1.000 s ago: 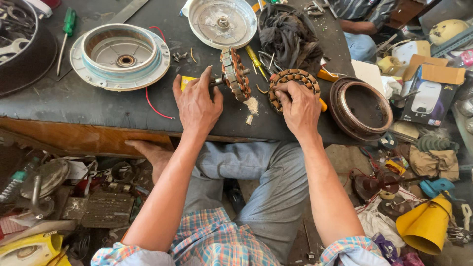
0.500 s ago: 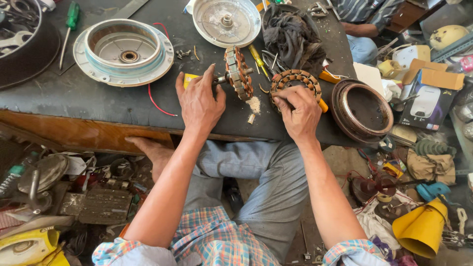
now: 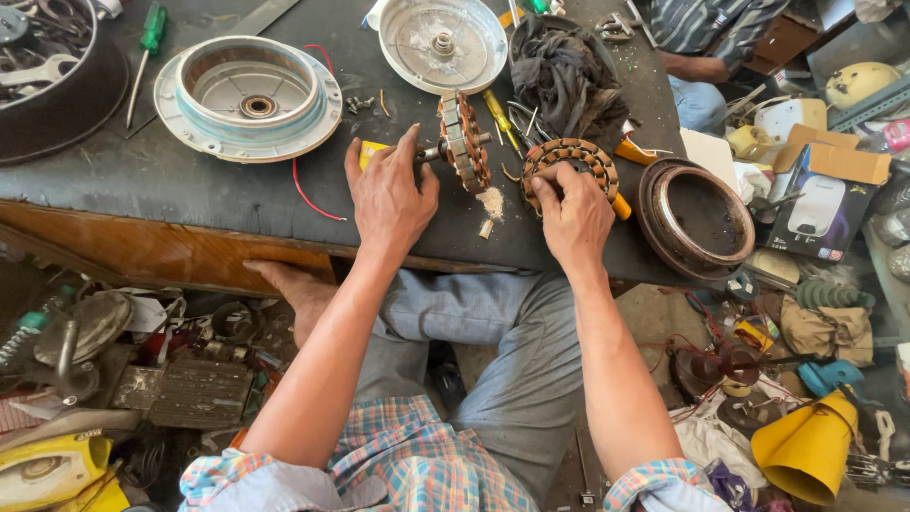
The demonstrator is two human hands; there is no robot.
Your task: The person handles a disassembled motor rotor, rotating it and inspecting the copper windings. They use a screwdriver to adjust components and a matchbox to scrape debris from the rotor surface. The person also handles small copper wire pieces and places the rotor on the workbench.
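My left hand (image 3: 391,194) lies palm down on the dark workbench (image 3: 171,180), with the fingers half curled around the shaft end of a motor rotor (image 3: 464,140). The rotor stands on its edge just in front of my fingertips, a little to the right of this hand, and I hold it by the shaft. My right hand (image 3: 572,216) rests beside it, and its fingers are bent and press on the near edge of a round stator with copper windings (image 3: 572,161), which lies flat just ahead of this hand. The rotor and the stator are near each other, between and slightly beyond my two hands, but I cannot tell if they touch. A small heap of pale dust (image 3: 493,202) lies on the bench between my hands. Further ahead of my left hand there is a large round metal housing (image 3: 248,95), and ahead of the rotor a flat round cover (image 3: 443,43). A dark rag (image 3: 567,71) lies beyond the stator. To the right of my right hand sits a rusty brown ring-shaped part (image 3: 695,218).
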